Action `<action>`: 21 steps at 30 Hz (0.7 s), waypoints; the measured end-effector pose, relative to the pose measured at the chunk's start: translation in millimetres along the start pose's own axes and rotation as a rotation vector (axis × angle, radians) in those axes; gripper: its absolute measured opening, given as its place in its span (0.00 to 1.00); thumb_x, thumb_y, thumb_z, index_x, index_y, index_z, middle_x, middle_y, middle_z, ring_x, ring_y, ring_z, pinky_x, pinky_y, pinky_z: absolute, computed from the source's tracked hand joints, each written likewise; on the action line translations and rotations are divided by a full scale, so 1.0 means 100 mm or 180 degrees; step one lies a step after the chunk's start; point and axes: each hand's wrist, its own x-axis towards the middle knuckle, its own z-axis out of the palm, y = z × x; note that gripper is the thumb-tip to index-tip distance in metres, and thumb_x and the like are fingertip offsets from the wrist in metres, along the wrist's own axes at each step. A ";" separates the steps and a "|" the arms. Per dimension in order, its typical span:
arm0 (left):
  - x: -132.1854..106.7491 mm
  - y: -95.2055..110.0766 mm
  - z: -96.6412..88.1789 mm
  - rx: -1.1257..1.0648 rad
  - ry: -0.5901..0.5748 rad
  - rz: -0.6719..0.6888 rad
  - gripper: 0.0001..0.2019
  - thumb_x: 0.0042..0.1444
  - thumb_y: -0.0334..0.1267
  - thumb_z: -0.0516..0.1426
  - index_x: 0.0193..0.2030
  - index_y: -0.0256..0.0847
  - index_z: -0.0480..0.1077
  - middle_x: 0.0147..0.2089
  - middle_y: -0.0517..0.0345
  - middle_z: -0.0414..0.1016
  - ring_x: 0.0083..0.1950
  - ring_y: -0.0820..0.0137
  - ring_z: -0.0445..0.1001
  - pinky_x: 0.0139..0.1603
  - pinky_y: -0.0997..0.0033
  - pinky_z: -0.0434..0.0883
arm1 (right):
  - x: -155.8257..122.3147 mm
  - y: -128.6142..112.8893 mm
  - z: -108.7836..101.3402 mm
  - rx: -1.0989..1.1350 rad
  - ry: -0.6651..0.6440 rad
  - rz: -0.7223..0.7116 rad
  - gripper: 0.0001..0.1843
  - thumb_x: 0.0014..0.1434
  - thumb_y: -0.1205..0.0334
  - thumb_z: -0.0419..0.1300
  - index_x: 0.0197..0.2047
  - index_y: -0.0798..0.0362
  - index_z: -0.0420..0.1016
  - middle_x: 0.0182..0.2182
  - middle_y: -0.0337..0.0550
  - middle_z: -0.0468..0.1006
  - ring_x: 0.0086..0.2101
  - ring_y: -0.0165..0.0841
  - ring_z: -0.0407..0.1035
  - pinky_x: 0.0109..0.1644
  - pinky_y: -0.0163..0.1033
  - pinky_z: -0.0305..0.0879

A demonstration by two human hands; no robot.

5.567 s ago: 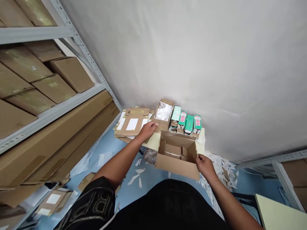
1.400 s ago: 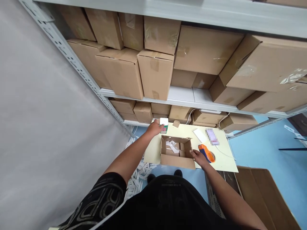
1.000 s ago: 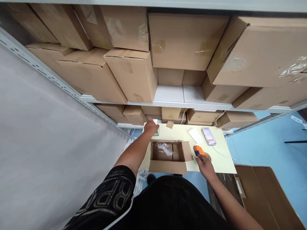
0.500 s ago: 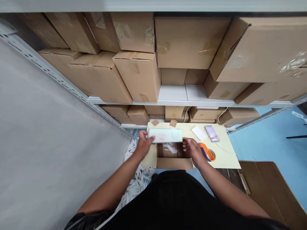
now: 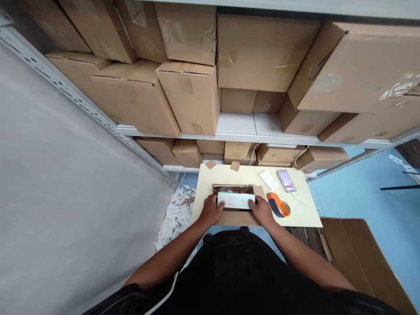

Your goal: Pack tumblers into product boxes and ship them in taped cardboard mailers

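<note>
Above the pale yellow table [image 5: 203, 183], head view: we record both forearms reaching forward from the lower corners and converging, left hand [image 5: 211, 209] and right hand [image 5: 262, 210] level with each other. Between them lies a pale box [image 5: 235, 200], held lengthwise across the opening of a brown carton [image 5: 241, 218] whose near flap hangs folded outward toward the wearer. We see each hand clasping one short end of the pale box, left thumb [image 5: 222, 204] and right thumb [image 5: 252, 203] laid over its upper face, so the box is pinched from both ends. The remaining fingers are curled out of sight around the ends; we cannot tell how they are spaced. Nor can we tell whether the pale box has entered the carton or sits just over its rim, since it covers most of the opening; only a strip of dark interior with something whitish shows behind it. The printing on the box is too small for us to read. To the right hand's right, near it, we note an orange and blue tape dispenser [image 5: 278, 204]; beyond that, a pixelated item [image 5: 286, 180] we cannot identify. Both black sleeves [image 5: 131, 297] are cut off by the lower edge.
</note>
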 end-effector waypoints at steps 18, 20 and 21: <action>-0.01 -0.49 0.25 -0.0631 -0.0444 -0.0728 0.30 0.58 0.38 0.57 0.67 0.36 0.65 0.65 0.38 0.72 0.63 0.52 0.74 0.61 0.57 0.70 | 0.25 0.38 -0.06 -0.0582 -0.0596 0.0362 0.27 0.66 0.46 0.52 0.55 0.58 0.77 0.48 0.59 0.81 0.47 0.46 0.76 0.47 0.42 0.66; 0.00 -0.49 0.28 -0.0602 -0.0637 -0.0813 0.26 0.61 0.38 0.54 0.66 0.37 0.66 0.65 0.42 0.74 0.64 0.54 0.74 0.60 0.60 0.70 | 0.29 0.33 -0.04 -0.0701 -0.0661 0.0401 0.23 0.67 0.51 0.50 0.51 0.56 0.79 0.45 0.57 0.83 0.45 0.44 0.76 0.44 0.40 0.65; -0.01 -0.48 0.28 -0.0553 -0.0648 -0.0810 0.26 0.61 0.38 0.53 0.66 0.38 0.66 0.66 0.43 0.74 0.65 0.55 0.73 0.60 0.61 0.69 | 0.31 0.31 -0.03 -0.0740 -0.0643 0.0392 0.22 0.67 0.52 0.50 0.50 0.56 0.79 0.45 0.56 0.83 0.45 0.44 0.76 0.44 0.39 0.64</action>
